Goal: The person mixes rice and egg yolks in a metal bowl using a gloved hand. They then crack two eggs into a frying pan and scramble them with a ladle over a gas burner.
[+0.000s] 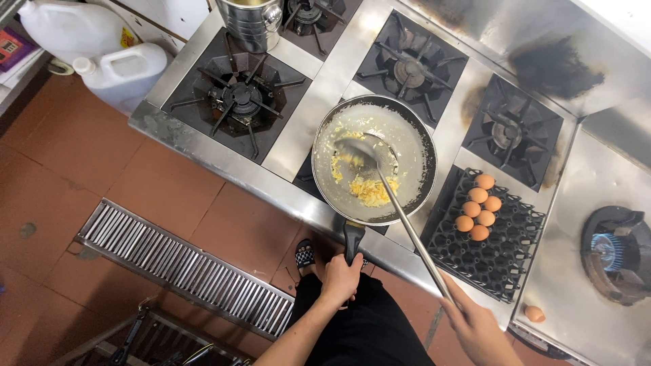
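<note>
Nearest us, our left hand [341, 276] is closed around the black handle of a round steel frying pan [373, 160], which sits on the front middle burner of the steel stove [319, 88]. Our right hand [478, 329] is wrapped around the end of a long-handled steel ladle [397, 203]; its shaft slants up and left, and the bowl rests inside the pan, somewhat blurred.

We note yellow scrambled egg [369, 190] in the pan: one main clump near the handle side, smaller bits along the left wall. A pale film coats the rest of the pan's inside.

Just right of the pan, a black plastic egg tray [495, 257] lies on the stove top. We count six brown eggs [477, 209] in it, grouped at the far corner; the other cups hold nothing. One more brown egg [534, 313] lies loose on the steel beside the tray's near corner.

We count five black cast-iron burner grates [237, 95] in view. A ribbed steel pot [252, 20] stands at the back, cut off by the frame edge; we cannot tell its contents. At far right a separate round burner [614, 252] shows a blue glow.

Two white plastic jugs [125, 71] stand on the red tile floor left of the stove. A metal floor drain grate [183, 268] runs diagonally across the tiles.
</note>
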